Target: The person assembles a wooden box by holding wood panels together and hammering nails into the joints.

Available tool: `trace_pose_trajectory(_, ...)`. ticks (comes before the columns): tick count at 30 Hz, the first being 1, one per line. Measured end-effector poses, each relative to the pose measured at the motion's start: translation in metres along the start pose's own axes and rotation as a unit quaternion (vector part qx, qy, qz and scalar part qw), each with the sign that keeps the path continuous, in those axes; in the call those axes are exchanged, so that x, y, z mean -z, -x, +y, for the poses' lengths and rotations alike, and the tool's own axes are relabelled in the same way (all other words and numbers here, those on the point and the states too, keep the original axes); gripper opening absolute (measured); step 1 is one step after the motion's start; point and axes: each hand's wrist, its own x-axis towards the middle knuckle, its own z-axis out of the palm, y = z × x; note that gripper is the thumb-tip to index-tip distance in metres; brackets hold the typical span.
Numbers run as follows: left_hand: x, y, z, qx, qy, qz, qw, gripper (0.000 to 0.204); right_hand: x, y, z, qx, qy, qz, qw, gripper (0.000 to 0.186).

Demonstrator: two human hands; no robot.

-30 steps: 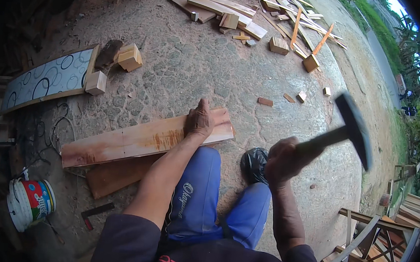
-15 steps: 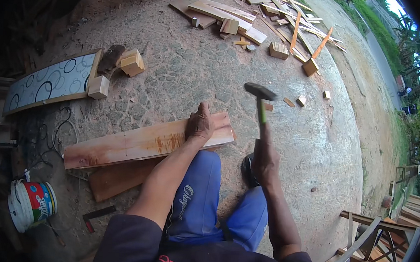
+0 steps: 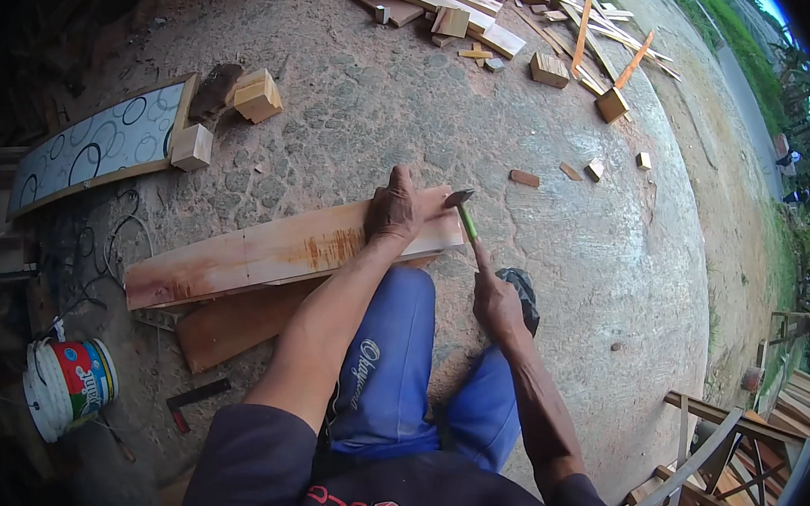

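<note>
My left hand [image 3: 394, 215] is closed on a long wooden plank [image 3: 261, 252] near its right end, holding it across my raised left knee. The plank looks reddish, with brown streaks in its middle. In my right hand [image 3: 499, 308] is a hammer [image 3: 466, 222] with a dark head and a green and wooden handle. The hammer head is at the plank's right end, close to the far corner; any nail under it is hidden. A second, browner board [image 3: 235, 325] lies below the plank, partly covered by it and by my left forearm.
A white bucket [image 3: 50, 395] with a colourful label stands at left, beside a try square [image 3: 195, 402]. Farther off are a framed patterned panel [image 3: 112, 136] and wood blocks [image 3: 258, 96]. Offcuts [image 3: 446, 6] are heaped at the back; a slatted rack [image 3: 714, 463] stands at right.
My right hand has brought the hammer down and left, from raised beside the plank onto its right end. My left hand still holds the plank. The view has shifted slightly.
</note>
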Motion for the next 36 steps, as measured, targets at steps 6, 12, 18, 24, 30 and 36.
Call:
trace_pose_trajectory(6, 0.037, 0.012, -0.004, 0.06, -0.017, 0.001, 0.998, 0.025, 0.111, -0.063, -0.118, 0.098, -0.143, 0.243, 0.955, 0.064)
trace_pose_trajectory(12, 0.012, 0.002, 0.004, 0.022, 0.044, -0.002, 0.999, 0.026, 0.031, -0.035, -0.049, 0.129, -0.025, 0.317, 0.939, 0.039)
trace_pose_trajectory(18, 0.015, 0.018, -0.003, 0.015, -0.028, 0.002, 1.0, 0.025, 0.065, -0.057, -0.082, 0.089, -0.004, 0.139, 0.986, 0.054)
trace_pose_trajectory(24, -0.002, -0.004, -0.016, 0.059, 0.003, -0.014, 0.998, 0.034, 0.056, -0.046, -0.028, 0.124, -0.313, 0.142, 0.931, 0.043)
trace_pose_trajectory(30, 0.005, 0.002, -0.012, 0.032, 0.027, 0.031, 0.999, 0.025, 0.0, 0.001, -0.037, -0.002, 0.043, -0.003, 0.999, 0.069)
trace_pose_trajectory(36, 0.003, 0.003, -0.006, 0.029, -0.02, 0.033, 0.999, 0.018, 0.04, -0.027, -0.057, 0.075, -0.1, 0.342, 0.931, 0.063)
